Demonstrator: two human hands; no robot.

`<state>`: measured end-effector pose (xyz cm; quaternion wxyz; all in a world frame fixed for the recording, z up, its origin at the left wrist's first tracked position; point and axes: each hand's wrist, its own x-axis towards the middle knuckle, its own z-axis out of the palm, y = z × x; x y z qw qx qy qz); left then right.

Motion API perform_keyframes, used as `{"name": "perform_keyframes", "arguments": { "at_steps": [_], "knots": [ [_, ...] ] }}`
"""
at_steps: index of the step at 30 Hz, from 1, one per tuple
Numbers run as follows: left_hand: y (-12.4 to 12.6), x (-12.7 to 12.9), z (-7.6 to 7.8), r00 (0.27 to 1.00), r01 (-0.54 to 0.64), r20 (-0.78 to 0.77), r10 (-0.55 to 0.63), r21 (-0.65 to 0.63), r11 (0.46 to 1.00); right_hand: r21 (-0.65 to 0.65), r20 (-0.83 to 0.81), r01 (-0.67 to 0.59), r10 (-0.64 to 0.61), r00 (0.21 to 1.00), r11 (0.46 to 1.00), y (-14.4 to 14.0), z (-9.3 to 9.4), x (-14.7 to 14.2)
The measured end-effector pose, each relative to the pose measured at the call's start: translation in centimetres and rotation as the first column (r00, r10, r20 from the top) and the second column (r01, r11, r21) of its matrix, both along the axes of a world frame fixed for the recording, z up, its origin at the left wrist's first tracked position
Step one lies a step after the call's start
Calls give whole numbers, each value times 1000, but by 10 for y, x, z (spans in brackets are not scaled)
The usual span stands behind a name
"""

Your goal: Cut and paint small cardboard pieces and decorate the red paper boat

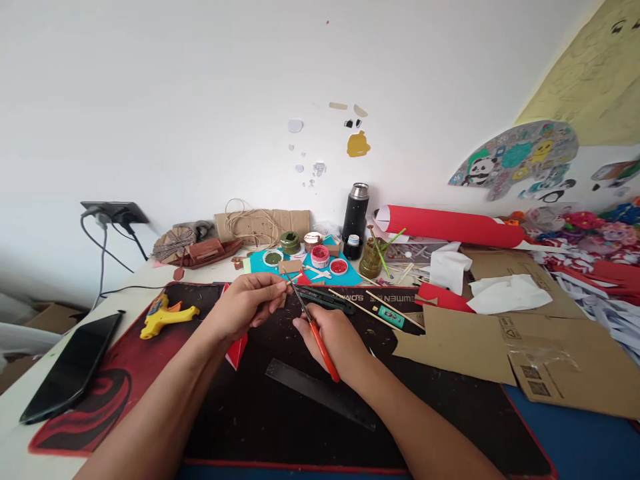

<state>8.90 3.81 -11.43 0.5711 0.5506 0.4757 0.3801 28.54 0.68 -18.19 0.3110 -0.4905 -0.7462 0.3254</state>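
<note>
Pinching a thin pale wooden stick (293,283), red-handled pliers (313,327) at its tip.

Tip of the thin stick (295,280) we pinch too small to tell, scissors (313,327) partly hidden in our right hand (333,340), both our forearms cut off below.

Bright, even daylight; soft shadows under forearms; sharp centre; wide-angle bending at edges (wall nearly washed out).

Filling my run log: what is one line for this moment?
left hand: pinches thin stick | right hand: holds red-handled cutters at stick | over black mat
</note>
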Motion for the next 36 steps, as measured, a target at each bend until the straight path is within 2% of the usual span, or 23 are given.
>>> {"name": "perform_keyframes", "arguments": {
  "at_steps": [2, 4, 7, 9, 14, 19, 23, 27, 29, 31, 33, 36],
  "knots": [
    [-2, 2, -1, 998, -31, -57, 34, 62, 998, -14, -18, 3, -3, 1000, 1000, 1, 0, 1],
    [-4, 5, -4, 979, -70, -177, 101, 171, 983, -34, -43, 11, -12, 999, 999, 3, 0, 1],
    [-9, 8, -8, 909, -98, -353, 222, 335, 937, -51, -78, 15, -19, 997, 999, 4, 2, 3],
    [-10, 9, -10, 864, -76, -427, 265, 411, 909, -54, -98, 5, -10, 995, 999, 4, 3, 3],
    [-12, 6, -10, 735, 53, -584, 345, 556, 829, -81, -96, -32, 24, 995, 996, 4, 9, 5],
    [-12, 0, -13, 640, 167, -635, 432, 664, 729, -105, -128, -83, 70, 989, 991, 1, 11, 5],
    [-12, -1, -21, 587, 310, -673, 450, 700, 643, -123, -151, -109, 90, 984, 986, 1, 8, 5],
    [-14, 0, -23, 501, 416, -701, 508, 709, 569, -182, -178, -106, 74, 981, 978, 0, 8, 5],
    [-15, 1, -22, 453, 453, -718, 528, 696, 558, -186, -184, -91, 57, 981, 978, 0, 8, 5],
    [-15, 2, -22, 440, 453, -723, 533, 691, 563, -173, -175, -72, 41, 984, 982, 0, 8, 4],
    [-15, 3, -23, 464, 412, -712, 527, 701, 583, -148, -156, -52, 28, 987, 988, 0, 7, 3],
    [-15, 5, -24, 499, 312, -697, 515, 699, 644, -116, -138, -22, 6, 990, 993, 0, 2, 1]
  ]
}}
